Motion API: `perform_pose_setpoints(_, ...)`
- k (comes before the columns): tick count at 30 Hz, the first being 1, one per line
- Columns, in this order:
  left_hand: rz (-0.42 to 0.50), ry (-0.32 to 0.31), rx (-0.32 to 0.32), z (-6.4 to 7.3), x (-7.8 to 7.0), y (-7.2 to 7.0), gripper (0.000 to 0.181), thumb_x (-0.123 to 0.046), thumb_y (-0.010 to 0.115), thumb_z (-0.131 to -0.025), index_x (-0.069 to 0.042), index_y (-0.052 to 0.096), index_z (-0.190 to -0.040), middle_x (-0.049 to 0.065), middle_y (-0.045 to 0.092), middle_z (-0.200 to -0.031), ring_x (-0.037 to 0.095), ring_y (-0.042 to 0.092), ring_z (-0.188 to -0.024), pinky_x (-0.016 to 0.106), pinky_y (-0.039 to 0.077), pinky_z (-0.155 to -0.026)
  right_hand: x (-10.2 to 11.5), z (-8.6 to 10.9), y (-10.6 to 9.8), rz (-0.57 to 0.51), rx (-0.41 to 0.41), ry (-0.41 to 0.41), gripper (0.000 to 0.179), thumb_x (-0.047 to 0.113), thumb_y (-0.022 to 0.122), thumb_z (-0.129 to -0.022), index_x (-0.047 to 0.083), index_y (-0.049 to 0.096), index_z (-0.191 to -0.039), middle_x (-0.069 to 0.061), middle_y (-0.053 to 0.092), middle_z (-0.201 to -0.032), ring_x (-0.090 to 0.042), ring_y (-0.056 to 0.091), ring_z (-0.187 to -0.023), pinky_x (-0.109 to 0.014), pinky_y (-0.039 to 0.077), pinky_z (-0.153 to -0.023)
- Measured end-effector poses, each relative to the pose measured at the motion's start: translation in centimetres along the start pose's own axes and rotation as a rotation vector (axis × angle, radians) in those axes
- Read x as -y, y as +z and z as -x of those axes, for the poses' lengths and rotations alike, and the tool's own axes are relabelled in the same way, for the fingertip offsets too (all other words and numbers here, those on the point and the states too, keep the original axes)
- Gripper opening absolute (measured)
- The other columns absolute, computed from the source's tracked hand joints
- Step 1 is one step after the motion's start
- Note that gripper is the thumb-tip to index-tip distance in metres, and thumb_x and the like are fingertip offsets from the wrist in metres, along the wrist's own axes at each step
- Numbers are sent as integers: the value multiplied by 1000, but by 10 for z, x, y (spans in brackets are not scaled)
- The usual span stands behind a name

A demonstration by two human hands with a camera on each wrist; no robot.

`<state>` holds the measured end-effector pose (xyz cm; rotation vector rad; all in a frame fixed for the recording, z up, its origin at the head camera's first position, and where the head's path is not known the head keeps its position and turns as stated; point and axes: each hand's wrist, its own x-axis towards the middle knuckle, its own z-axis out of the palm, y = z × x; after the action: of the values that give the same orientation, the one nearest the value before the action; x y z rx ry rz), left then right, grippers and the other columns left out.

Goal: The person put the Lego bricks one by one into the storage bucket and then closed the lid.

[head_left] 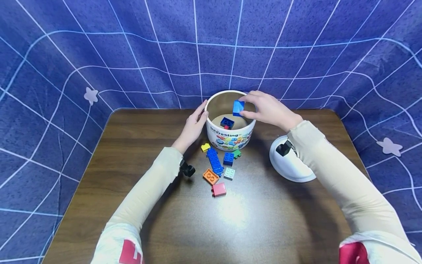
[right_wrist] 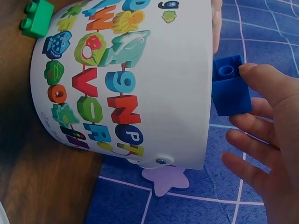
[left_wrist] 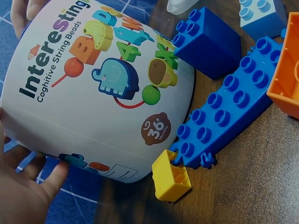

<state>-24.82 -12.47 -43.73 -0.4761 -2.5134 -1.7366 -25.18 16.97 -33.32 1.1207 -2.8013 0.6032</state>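
A blue toy brick [head_left: 238,108] is pinched between the thumb and fingers of my right hand [head_left: 268,109], over the mouth of a white printed bucket [head_left: 229,141]. In the right wrist view, the brick [right_wrist: 232,88] appears just past the rim, its hollow side showing. My left hand [head_left: 192,126] rests against the bucket's left side, fingers fairly straight and reaching up to the rim. In the left wrist view, that hand [left_wrist: 28,186] lies along the printed wall. Inside the bucket are a dark blue brick [head_left: 227,123] and a bit of red.
In front of the bucket lie yellow [head_left: 205,147], long blue [head_left: 215,161], small blue [head_left: 228,158], green [head_left: 236,153], pale blue [head_left: 229,173], orange [head_left: 210,177] and red [head_left: 219,190] bricks. A white lid [head_left: 290,165] lies right, under my right forearm. Blue cloth [head_left: 165,55] hangs behind the table.
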Motion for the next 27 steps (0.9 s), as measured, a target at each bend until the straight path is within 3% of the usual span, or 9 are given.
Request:
perform_pose_setpoints(8, 11, -10, 7, 2, -4, 1, 53, -22, 45, -113, -10, 34, -163, 6, 33, -168, 24, 34, -154, 41, 32, -124, 1, -1, 2, -9, 10, 15, 48, 30, 76, -97, 3, 66, -135, -12, 68, -117, -28, 61, -106, -48, 52, -98)
perform_pose_setpoints(14, 5, -20, 24, 14, -39, -4, 52, -14, 44, -112, -2, 34, -161, 16, 33, -167, 31, 35, -153, 41, 33, -124, -2, -2, 6, -18, 8, 6, 46, 27, 76, -97, 2, 66, -134, -16, 68, -122, -31, 61, -113, -49, 51, -103)
perform_pose_setpoints(16, -1, -22, 26, 15, -44, -5, 52, -14, 44, -112, -1, 34, -161, 17, 34, -166, 31, 36, -152, 40, 34, -123, -3, -2, 7, -19, 3, 0, 44, 26, 75, -98, 2, 66, -133, -17, 68, -124, -32, 61, -117, -50, 50, -105)
perform_pose_setpoints(23, 16, -14, 8, 2, -5, 1, 53, -20, 44, -113, -8, 33, -163, 9, 32, -168, 28, 37, -152, 43, 34, -123, -2, 3, 9, -14, -28, -20, 37, 26, 74, -99, 3, 69, -128, -14, 68, -118, -31, 62, -112, -49, 51, -101)
perform_pose_setpoints(27, 15, -8, 10, 1, 1, 0, 54, -24, 45, -113, -11, 34, -164, 5, 33, -169, 23, 38, -152, 40, 36, -122, 2, 7, 9, -16, -31, -30, 35, 25, 73, -99, 4, 70, -127, -14, 69, -121, -31, 62, -118, -49, 49, -107)
